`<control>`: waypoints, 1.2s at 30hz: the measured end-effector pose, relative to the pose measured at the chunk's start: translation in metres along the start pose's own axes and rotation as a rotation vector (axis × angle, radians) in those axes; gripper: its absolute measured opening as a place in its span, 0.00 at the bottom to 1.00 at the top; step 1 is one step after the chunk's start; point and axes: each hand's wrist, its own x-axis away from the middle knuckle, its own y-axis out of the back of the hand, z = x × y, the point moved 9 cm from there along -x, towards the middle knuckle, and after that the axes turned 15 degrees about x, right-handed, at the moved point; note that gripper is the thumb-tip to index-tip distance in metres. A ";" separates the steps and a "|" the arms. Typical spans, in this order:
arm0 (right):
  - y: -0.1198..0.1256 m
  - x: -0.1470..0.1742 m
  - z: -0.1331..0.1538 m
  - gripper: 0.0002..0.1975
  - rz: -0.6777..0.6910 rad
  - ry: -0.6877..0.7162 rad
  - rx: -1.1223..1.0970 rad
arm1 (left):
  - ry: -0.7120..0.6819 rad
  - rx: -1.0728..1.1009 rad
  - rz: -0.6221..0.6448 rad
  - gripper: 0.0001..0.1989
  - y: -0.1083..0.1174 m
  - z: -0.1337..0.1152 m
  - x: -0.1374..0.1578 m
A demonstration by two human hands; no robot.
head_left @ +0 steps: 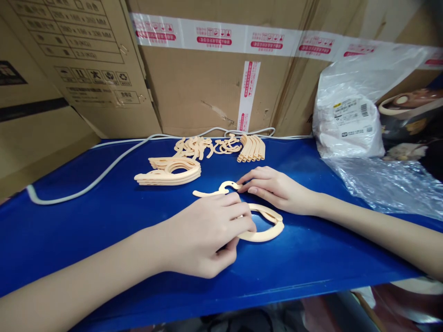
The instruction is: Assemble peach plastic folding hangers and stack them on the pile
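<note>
My left hand (pixel 211 233) is closed around a cream plastic folding hanger (pixel 265 237), which lies low over the blue table. Its curved arms form a loop to the right of my fingers, and my hand hides its middle. Beyond my knuckles a cream hanger hook (pixel 224 185) sticks out, with a thin curved piece (pixel 200 193) to its left; whether these join the loop is hidden. The fingertips of my right hand (pixel 273 188) are together at the tip of the hook. Behind my left hand lies a neat stack of similar cream hangers (pixel 187 175).
At the back of the blue table (pixel 277 286) are loose cream hooks (pixel 194 147), small curved pieces (pixel 228 146) and a row of hanger arms (pixel 252 148). A white cable (pixel 114 173) runs behind them. Cardboard boxes (pixel 204 87) wall the back; a plastic bag (pixel 353 124) stands right.
</note>
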 end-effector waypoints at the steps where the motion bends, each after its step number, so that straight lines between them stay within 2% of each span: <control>1: 0.002 0.001 -0.001 0.15 -0.017 -0.007 0.008 | 0.007 -0.004 0.003 0.11 0.000 0.001 0.001; 7: 0.021 0.004 -0.011 0.06 -0.177 -0.084 -0.084 | 0.052 -0.030 -0.007 0.14 0.005 0.012 0.004; 11: 0.030 0.007 -0.021 0.03 -0.252 -0.178 -0.152 | 0.090 -0.115 -0.090 0.14 0.015 0.017 0.003; 14: 0.036 0.009 -0.029 0.02 -0.307 -0.273 -0.218 | 0.162 -0.194 -0.186 0.11 0.025 0.021 0.003; 18: 0.037 0.016 -0.047 0.05 -0.373 -0.443 -0.410 | 0.365 -0.240 -0.303 0.10 0.032 0.032 0.009; 21: 0.036 0.024 -0.062 0.15 -0.462 -0.573 -0.627 | 0.552 -0.226 -0.285 0.15 0.028 0.043 0.014; 23: 0.034 0.029 -0.073 0.21 -0.517 -0.653 -0.761 | 0.636 -0.184 -0.266 0.14 0.026 0.048 0.016; 25: 0.029 0.032 -0.082 0.20 -0.528 -0.730 -0.882 | 0.669 -0.124 -0.268 0.13 0.026 0.051 0.016; 28: 0.022 0.034 -0.088 0.11 -0.503 -0.790 -1.017 | 0.631 -0.097 -0.258 0.10 0.031 0.054 0.015; 31: 0.023 0.031 -0.085 0.06 -0.470 -0.745 -1.025 | 0.515 -0.183 -0.203 0.05 0.036 0.054 0.012; 34: 0.025 0.026 -0.072 0.07 -0.369 -0.652 -0.863 | 0.398 -0.265 -0.171 0.06 0.037 0.054 0.010; 36: 0.027 0.022 -0.058 0.08 -0.272 -0.568 -0.640 | 0.336 -0.308 -0.177 0.08 0.038 0.054 0.009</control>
